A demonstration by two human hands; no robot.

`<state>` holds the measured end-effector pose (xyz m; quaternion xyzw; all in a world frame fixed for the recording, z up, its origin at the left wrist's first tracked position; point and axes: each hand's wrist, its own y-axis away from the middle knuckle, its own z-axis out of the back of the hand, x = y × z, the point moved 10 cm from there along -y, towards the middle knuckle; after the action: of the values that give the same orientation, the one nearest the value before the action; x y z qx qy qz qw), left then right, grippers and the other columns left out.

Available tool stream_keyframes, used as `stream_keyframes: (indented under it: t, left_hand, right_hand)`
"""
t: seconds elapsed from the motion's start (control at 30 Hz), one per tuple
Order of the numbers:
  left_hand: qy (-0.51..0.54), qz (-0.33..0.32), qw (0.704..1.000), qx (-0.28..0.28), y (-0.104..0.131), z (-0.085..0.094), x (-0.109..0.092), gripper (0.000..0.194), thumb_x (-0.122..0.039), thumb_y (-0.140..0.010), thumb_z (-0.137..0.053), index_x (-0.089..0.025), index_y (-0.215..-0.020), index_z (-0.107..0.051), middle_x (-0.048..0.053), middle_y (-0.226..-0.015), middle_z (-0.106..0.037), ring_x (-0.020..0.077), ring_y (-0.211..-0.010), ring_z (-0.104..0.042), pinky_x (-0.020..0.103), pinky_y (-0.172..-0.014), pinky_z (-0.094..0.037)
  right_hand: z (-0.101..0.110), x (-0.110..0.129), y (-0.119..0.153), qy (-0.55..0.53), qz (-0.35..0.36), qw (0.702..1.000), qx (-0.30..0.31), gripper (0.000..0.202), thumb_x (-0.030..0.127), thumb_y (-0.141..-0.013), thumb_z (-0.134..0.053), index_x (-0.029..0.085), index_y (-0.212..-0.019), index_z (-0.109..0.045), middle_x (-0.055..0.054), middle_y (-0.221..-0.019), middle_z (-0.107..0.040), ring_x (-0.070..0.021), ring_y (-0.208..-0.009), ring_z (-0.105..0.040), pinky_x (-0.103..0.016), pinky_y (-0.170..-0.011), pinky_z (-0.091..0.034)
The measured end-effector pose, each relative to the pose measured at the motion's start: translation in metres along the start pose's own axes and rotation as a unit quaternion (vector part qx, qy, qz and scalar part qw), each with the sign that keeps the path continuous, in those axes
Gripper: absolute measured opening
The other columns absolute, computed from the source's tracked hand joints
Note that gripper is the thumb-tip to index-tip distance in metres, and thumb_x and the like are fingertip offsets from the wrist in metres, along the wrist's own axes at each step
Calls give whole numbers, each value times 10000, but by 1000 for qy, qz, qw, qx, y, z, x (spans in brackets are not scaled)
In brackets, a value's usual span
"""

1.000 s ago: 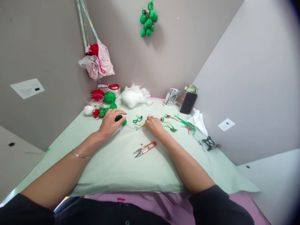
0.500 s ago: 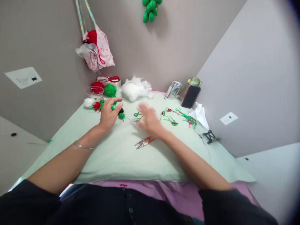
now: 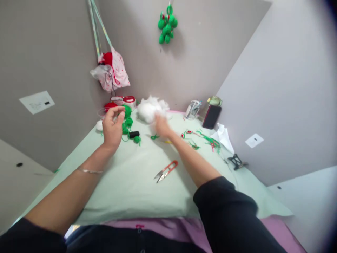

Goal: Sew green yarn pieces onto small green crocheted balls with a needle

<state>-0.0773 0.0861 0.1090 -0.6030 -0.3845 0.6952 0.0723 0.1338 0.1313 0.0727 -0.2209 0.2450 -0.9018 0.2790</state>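
Note:
My left hand hovers beside the green yarn balls, its fingers curled with thumb near forefinger; whether anything small is between them is hidden. At the front edge of the white fluffy stuffing is my right hand, blurred by motion, its fingertips hard to make out. Red-handled thread snips lie on the cloth nearer to me. A black spool and a small green ball rest right of my left hand. A small green loop lies below my right hand.
On the right are green and red yarn scraps, a white cloth, a phone and a black stand. A clear cup stands at the back. Green crochet pieces and a pink-white bag hang on the wall.
My right hand has moved forward to the stuffing, uncovering the snips' handle. My left hand has shifted left and its fingers have curled in. The camera view has tilted up slightly.

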Motion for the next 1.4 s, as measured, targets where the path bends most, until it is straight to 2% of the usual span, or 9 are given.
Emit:
stream_keyframes:
  t: [0.1,0.23,0.37,0.6,0.97,1.1,1.2,1.3,1.4]
  left_hand:
    - [16,29,999,0,-9,3,2,247,-381,-860,-586,-222,-1042,-640,62,-1102,-661,211,-1081,-596,341,-952,-468]
    - [73,38,997,1,-10,-1,7,236,-375,-848,-590,-222,-1020,-639,55,-1076,-671,205,-1064,-609,354,-982,-457]
    - [90,57,994,17,-5,-5,9,232,-375,-839,-599,-227,-1013,-640,52,-1088,-670,212,-1079,-605,378,-1011,-443]
    - [93,93,991,33,2,-5,17,231,-367,-833,-605,-228,-1014,-644,49,-1099,-667,213,-1086,-602,374,-1008,-434]
    - [96,117,986,65,9,-15,32,257,-378,-813,-624,-209,-1005,-653,51,-1046,-667,210,-1041,-606,358,-968,-441]
    - [99,119,986,67,10,-16,32,256,-377,-802,-625,-208,-992,-652,55,-1036,-671,219,-1040,-609,379,-980,-443]
    - [91,116,986,73,11,-18,31,242,-376,-800,-619,-217,-980,-654,58,-1030,-678,225,-1034,-614,397,-987,-447]
    - [83,119,984,108,16,-27,32,239,-378,-798,-623,-215,-970,-658,57,-1021,-680,221,-1023,-621,388,-978,-456]
    - [67,128,977,157,25,-40,33,249,-381,-792,-631,-207,-967,-662,56,-1015,-679,218,-1016,-630,371,-957,-468]
  right_hand:
    - [-16,-19,-23,10,-35,999,32,761,644,-945,-201,71,-1365,-475,-218,-1348,-551,-272,-1307,-472,-467,-1098,-347]
    - [63,-67,-35,-167,-142,975,-48,830,712,-903,-180,138,-1486,-320,-129,-1575,-259,-214,-1467,-218,-404,-1208,-154]
    - [111,-81,-20,-415,-160,894,-52,749,678,-926,-101,233,-1494,-301,-48,-1585,-257,-171,-1465,-224,-408,-1201,-191]
    - [102,-77,9,-580,-195,789,-54,704,668,-930,-102,257,-1351,-488,-37,-1527,-387,-159,-1411,-353,-394,-1181,-260]
    - [84,-65,39,-654,-210,727,-18,658,672,-933,-179,260,-1249,-584,-37,-1479,-460,-174,-1388,-394,-387,-1171,-281]
    - [71,-63,59,-620,-237,748,16,546,613,-941,-331,244,-1254,-584,-85,-1353,-583,-205,-1253,-545,-412,-1089,-384]
    - [63,-52,77,-509,-248,821,76,367,482,-881,-574,200,-1095,-671,-89,-1058,-713,-200,-956,-670,-376,-931,-486]
    - [54,-23,94,-351,-193,895,199,210,356,-839,-657,184,-946,-713,-68,-964,-710,-181,-863,-650,-323,-834,-497]
    - [49,9,111,-207,-93,932,283,193,294,-874,-614,206,-1021,-703,-69,-1050,-683,-190,-936,-624,-322,-849,-480]
